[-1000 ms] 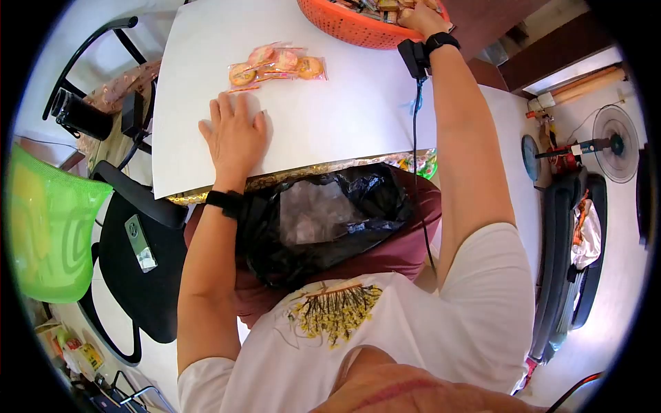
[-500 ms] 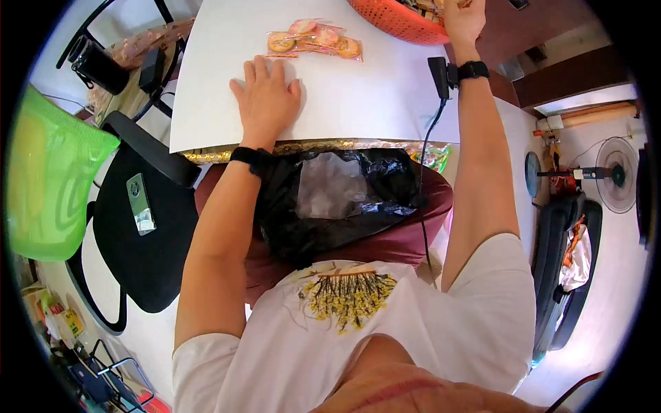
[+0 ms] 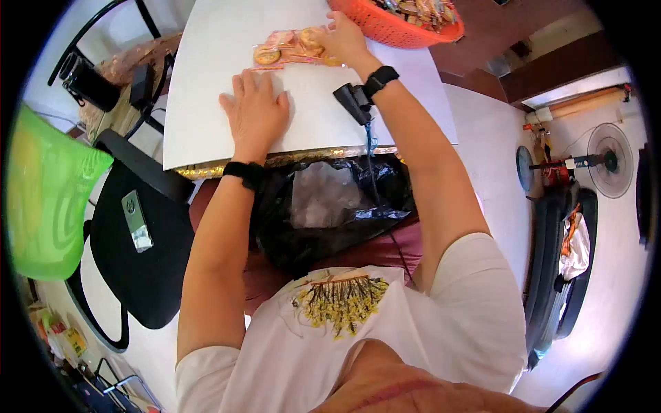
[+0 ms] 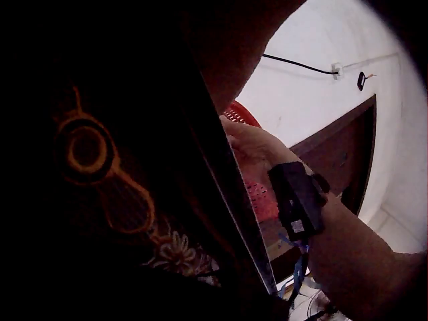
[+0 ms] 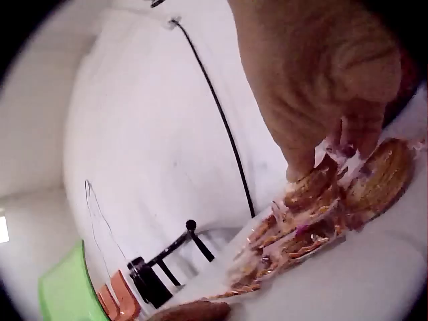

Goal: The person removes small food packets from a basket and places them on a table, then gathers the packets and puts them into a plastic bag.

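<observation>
Several clear-wrapped round cookies (image 3: 268,54) lie in a loose pile on the white table (image 3: 206,103). At the pile's right end, my right hand (image 3: 348,43) pinches a wrapped cookie (image 3: 313,40); in the right wrist view, the fingertips of that hand (image 5: 328,80) reach down to the crinkled wrappers (image 5: 301,231). My left hand (image 3: 258,113) rests palm down below the pile, fingers spread, holding nothing. An orange basket (image 3: 385,27) full of small wrapped packets stands just beyond my right hand. The left wrist view is mostly dark.
A black plastic bag (image 3: 303,244) with a clear bag (image 3: 320,196) on it lies across the lap. A cable hangs from the right wrist's device. A phone (image 3: 137,220) lies on the black chair at left; a fan (image 3: 609,162) stands at right.
My right hand has moved left from the basket to the cookie pile. The left hand remains flat on the table; the head view has shifted slightly.
</observation>
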### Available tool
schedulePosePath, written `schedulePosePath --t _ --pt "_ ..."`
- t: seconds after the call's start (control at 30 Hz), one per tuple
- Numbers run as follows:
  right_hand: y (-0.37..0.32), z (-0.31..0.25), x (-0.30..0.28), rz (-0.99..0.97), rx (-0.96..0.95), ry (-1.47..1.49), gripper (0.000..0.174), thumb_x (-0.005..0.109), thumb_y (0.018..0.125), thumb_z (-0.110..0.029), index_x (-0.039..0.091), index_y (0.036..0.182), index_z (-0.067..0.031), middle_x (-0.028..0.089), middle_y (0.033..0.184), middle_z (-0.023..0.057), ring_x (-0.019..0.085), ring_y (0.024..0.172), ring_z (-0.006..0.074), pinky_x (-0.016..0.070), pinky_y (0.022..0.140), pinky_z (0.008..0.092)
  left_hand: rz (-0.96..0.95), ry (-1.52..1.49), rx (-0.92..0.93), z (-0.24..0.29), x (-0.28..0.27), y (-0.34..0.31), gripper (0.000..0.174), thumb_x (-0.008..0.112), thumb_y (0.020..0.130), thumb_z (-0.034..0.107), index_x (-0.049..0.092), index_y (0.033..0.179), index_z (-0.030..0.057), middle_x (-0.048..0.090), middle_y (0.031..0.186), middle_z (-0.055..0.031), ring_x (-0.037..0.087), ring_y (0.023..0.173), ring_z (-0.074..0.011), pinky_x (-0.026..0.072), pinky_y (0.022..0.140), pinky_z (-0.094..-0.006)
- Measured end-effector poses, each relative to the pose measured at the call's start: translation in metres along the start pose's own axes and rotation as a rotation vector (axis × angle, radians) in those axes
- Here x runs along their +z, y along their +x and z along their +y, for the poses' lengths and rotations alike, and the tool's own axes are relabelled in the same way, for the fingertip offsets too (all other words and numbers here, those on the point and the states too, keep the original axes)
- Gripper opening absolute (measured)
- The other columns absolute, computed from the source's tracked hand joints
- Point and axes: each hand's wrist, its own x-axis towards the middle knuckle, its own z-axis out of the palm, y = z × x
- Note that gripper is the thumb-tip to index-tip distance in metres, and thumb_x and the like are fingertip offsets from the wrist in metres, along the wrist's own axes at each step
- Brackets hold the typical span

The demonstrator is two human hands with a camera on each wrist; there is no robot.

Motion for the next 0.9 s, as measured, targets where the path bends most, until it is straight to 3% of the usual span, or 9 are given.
schedulePosePath --t 0.07,0.17,0.33,0.4,0.5,0.6,0.7,0.8,0.9 --pt "-0.002 -0.010 -0.013 0.022 -0.050 -0.107 0.059 0.074 0.071 -0.036 0.057 0.115 0.0000 0.057 0.119 0.0176 0.053 0.113 0.0301 0.0428 0.095 0.0390 -0.013 0.020 -0.001 0.001 -0.002 0.000 0.045 0.053 0.086 0.033 0.052 0.124 0.0087 0.041 0.138 -0.0178 0.034 0.131 -0.0351 0.0275 0.098 -0.0615" --pt "0.004 -0.014 -0.035 0.044 -0.162 0.008 0.050 0.069 0.076 -0.033 0.058 0.114 -0.0031 0.059 0.114 0.0174 0.055 0.108 0.0326 0.0446 0.092 0.0403 0.087 -0.012 0.020 0.001 0.001 -0.001 0.043 0.058 0.082 0.032 0.056 0.116 0.0055 0.045 0.131 -0.0180 0.037 0.125 -0.0338 0.0292 0.094 -0.0608" --pt "0.037 -0.001 -0.102 0.261 -0.359 -0.168 0.038 0.064 0.079 -0.028 0.060 0.110 -0.0054 0.063 0.102 0.0202 0.058 0.100 0.0365 0.0471 0.086 0.0433 0.025 0.047 0.005 0.001 0.005 0.000 0.048 0.054 0.086 0.034 0.050 0.126 0.0088 0.039 0.139 -0.0186 0.033 0.131 -0.0354 0.0256 0.099 -0.0619" --pt "0.057 0.038 -0.114 0.195 -0.247 -0.216 0.046 0.065 0.082 -0.021 0.052 0.120 -0.0009 0.058 0.119 0.0170 0.056 0.110 0.0304 0.0461 0.088 0.0392 -0.013 0.058 -0.011 0.001 0.004 0.001 0.049 0.053 0.087 0.034 0.048 0.129 0.0102 0.037 0.142 -0.0186 0.033 0.132 -0.0357 0.0247 0.101 -0.0621" --pt "0.079 0.091 -0.112 0.352 -0.101 -0.312 0.041 0.064 0.076 -0.023 0.061 0.113 -0.0071 0.063 0.106 0.0208 0.058 0.103 0.0364 0.0468 0.087 0.0426 -0.013 0.064 -0.014 0.002 0.004 0.002 0.049 0.053 0.087 0.034 0.048 0.130 0.0102 0.037 0.142 -0.0188 0.033 0.132 -0.0358 0.0247 0.101 -0.0622" --pt "0.117 0.186 -0.095 0.077 0.027 -0.485 0.049 0.064 0.073 -0.021 0.058 0.121 -0.0115 0.062 0.110 0.0218 0.058 0.104 0.0375 0.0467 0.088 0.0422 -0.033 0.066 -0.014 0.003 0.001 0.002 0.050 0.053 0.087 0.033 0.048 0.130 0.0103 0.038 0.142 -0.0191 0.032 0.133 -0.0359 0.0248 0.101 -0.0623" --pt "0.101 0.147 -0.114 -0.048 0.036 -0.411 0.049 0.064 0.072 -0.020 0.059 0.119 -0.0099 0.063 0.110 0.0209 0.060 0.103 0.0367 0.0469 0.089 0.0415 -0.047 0.066 -0.012 0.004 -0.002 0.003 0.050 0.053 0.086 0.033 0.047 0.131 0.0104 0.037 0.142 -0.0195 0.032 0.133 -0.0363 0.0250 0.101 -0.0622" --pt "0.116 0.182 -0.097 0.084 -0.173 -0.276 0.041 0.066 0.073 -0.019 0.062 0.113 -0.0099 0.066 0.102 0.0170 0.063 0.093 0.0327 0.0491 0.083 0.0381 -0.019 0.081 -0.002 0.003 0.003 0.002 0.050 0.053 0.087 0.033 0.047 0.131 0.0104 0.037 0.142 -0.0198 0.032 0.133 -0.0368 0.0249 0.101 -0.0620" --pt "0.110 0.145 -0.111 -0.038 0.104 -0.107 0.060 0.061 0.083 -0.036 0.047 0.131 -0.0025 0.048 0.133 0.0202 0.045 0.123 0.0337 0.0378 0.100 0.0422 -0.007 0.089 0.005 0.001 0.006 0.001 0.050 0.053 0.087 0.033 0.047 0.131 0.0104 0.037 0.142 -0.0201 0.032 0.133 -0.0371 0.0245 0.101 -0.0621"
